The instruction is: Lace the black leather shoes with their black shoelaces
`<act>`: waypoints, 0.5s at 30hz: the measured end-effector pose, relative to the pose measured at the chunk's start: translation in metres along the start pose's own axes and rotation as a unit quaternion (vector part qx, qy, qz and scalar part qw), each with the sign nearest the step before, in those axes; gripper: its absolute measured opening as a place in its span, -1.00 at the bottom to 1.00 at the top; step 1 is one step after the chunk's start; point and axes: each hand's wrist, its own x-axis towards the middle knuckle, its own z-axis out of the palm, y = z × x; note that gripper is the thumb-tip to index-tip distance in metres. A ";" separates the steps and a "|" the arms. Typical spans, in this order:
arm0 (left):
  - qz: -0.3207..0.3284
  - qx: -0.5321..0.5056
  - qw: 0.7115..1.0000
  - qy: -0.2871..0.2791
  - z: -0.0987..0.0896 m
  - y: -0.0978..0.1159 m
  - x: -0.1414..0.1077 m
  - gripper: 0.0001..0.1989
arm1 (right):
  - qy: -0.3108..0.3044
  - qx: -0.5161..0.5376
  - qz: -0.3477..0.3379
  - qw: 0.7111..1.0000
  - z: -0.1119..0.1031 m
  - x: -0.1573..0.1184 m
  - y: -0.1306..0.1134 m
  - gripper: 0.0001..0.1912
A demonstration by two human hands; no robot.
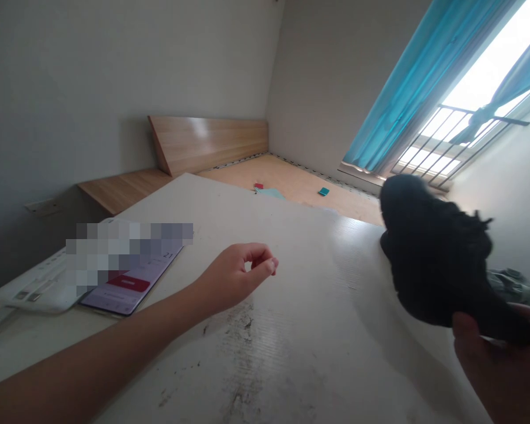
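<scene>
My left hand hangs over the white desk, its fingers curled in and holding nothing. A phone with a lit screen and a red button lies on the desk to its left, partly blurred out. Beside the phone are white papers. My right hand at the lower right grips a crumpled black fabric item, blurred by motion, which hides part of the desk's far edge.
Beyond the desk lies a light wooden bed platform with a headboard, small red and teal items on it. A green bag sits at the right. A barred window with blue curtains fills the upper right.
</scene>
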 end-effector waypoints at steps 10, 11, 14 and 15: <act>-0.013 0.015 1.000 -0.008 0.000 -0.003 0.001 -0.73 | 0.016 0.106 -0.350 0.930 -0.008 -0.004 -0.056 -0.65; -0.013 0.016 1.000 -0.009 0.000 -0.003 0.001 -0.73 | 0.008 0.116 -0.359 0.926 -0.008 -0.004 -0.059 -0.67; -0.008 0.023 1.000 -0.011 0.000 -0.002 0.002 -0.73 | 0.002 0.144 -0.376 0.916 -0.015 -0.003 -0.073 -0.71; -0.007 0.025 1.000 -0.012 0.000 -0.002 0.002 -0.73 | 0.004 0.157 -0.375 0.913 -0.018 -0.002 -0.082 -0.71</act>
